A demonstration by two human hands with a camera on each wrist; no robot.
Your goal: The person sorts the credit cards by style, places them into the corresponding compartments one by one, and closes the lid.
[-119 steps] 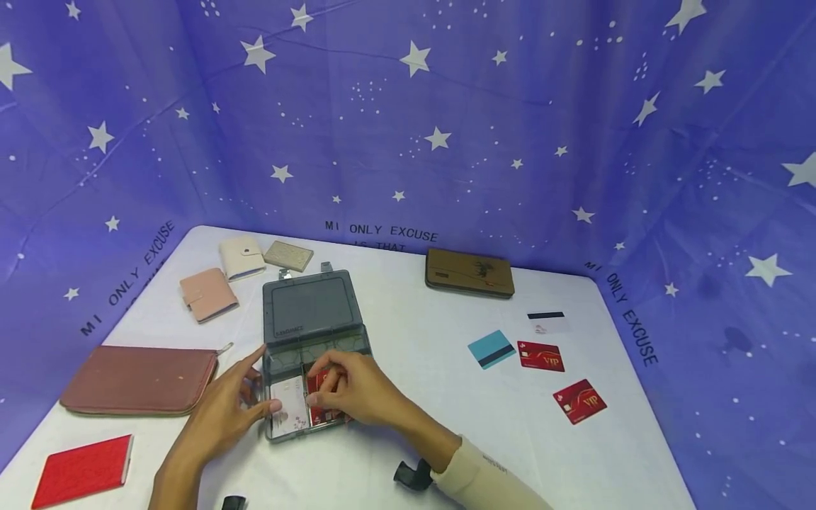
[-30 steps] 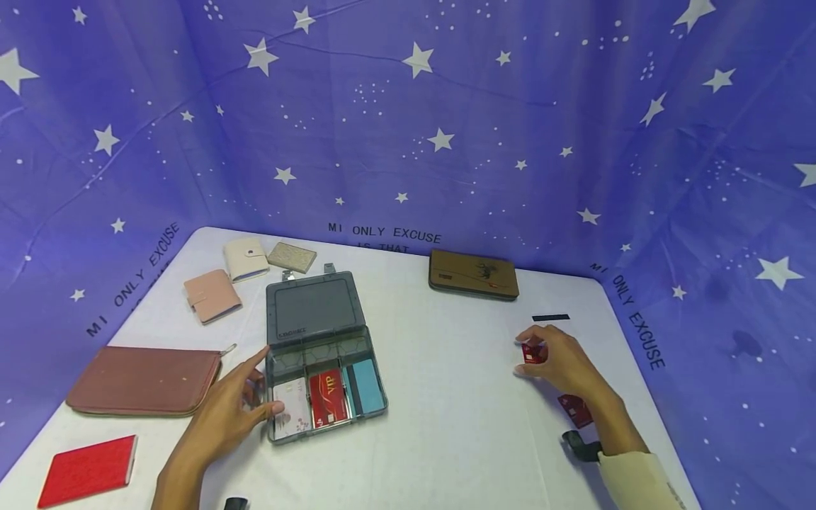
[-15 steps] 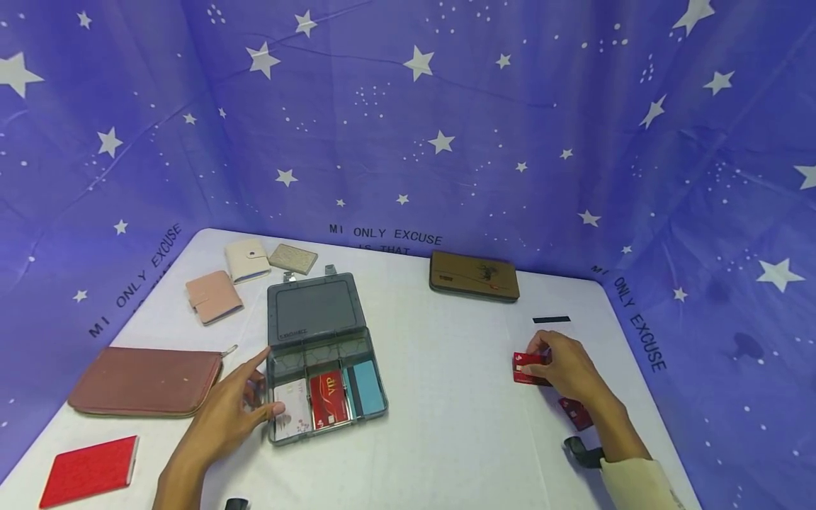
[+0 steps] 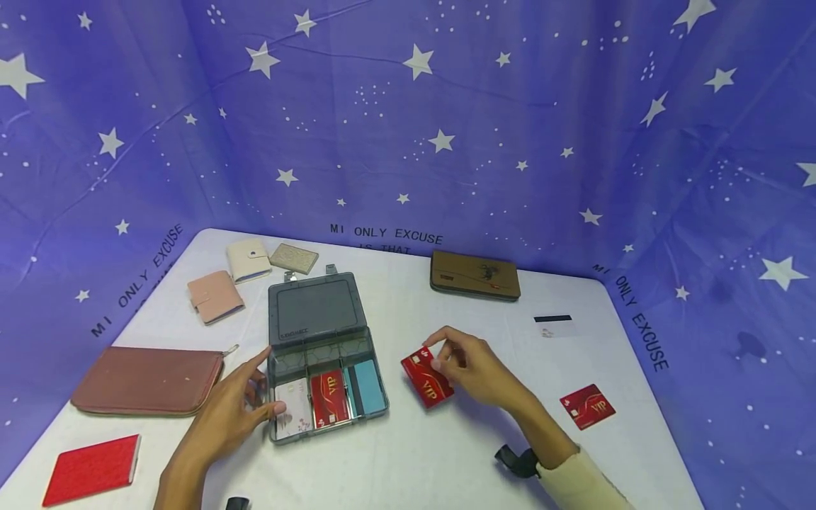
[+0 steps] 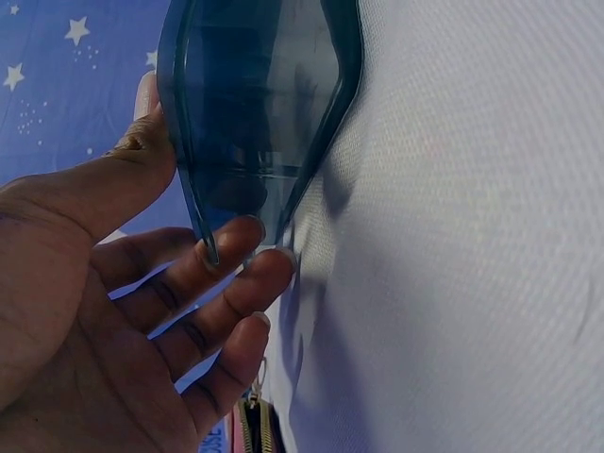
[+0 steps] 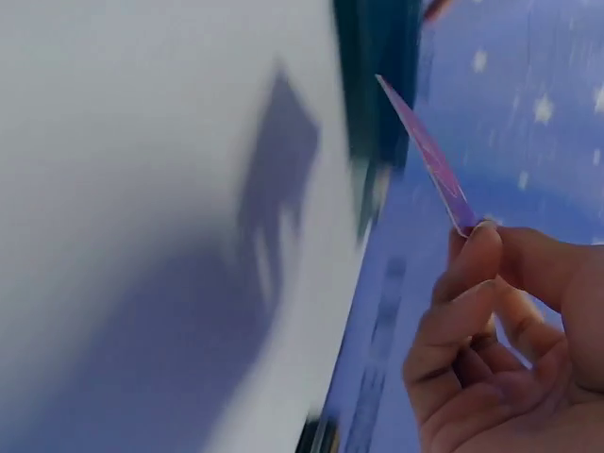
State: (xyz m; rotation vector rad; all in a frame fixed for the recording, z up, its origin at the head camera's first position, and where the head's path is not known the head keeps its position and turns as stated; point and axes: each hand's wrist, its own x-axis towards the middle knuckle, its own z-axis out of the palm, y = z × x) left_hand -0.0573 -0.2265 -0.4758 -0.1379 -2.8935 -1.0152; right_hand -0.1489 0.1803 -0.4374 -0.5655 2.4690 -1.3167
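Note:
A grey see-through plastic case (image 4: 319,354) lies with its lid (image 4: 315,308) raised back. Its front compartments hold a white flowered card (image 4: 293,407), a red VIP card (image 4: 330,399) and a blue card with a dark stripe (image 4: 365,388). My left hand (image 4: 226,411) grips the case's left edge, thumb over the rim and fingers along the outer side; the left wrist view shows the case wall (image 5: 255,94) between them. Right of the case, my right hand (image 4: 474,365) pinches another red VIP card (image 4: 426,379) by one corner. That card (image 6: 429,156) is held above the table, its shadow below.
On the right lie a red VIP card (image 4: 588,406) and a clear card with a black stripe (image 4: 553,326). A brown wallet (image 4: 474,276) lies at the back. Leftward are a reddish-brown zip wallet (image 4: 146,380), red booklet (image 4: 92,469), pink wallet (image 4: 215,296), cream wallet (image 4: 247,260) and beige holder (image 4: 294,258).
The blue card has gone into the case's right compartment. My right hand has picked a red VIP card off the table's right side and carried it left toward the case. The left hand stays put.

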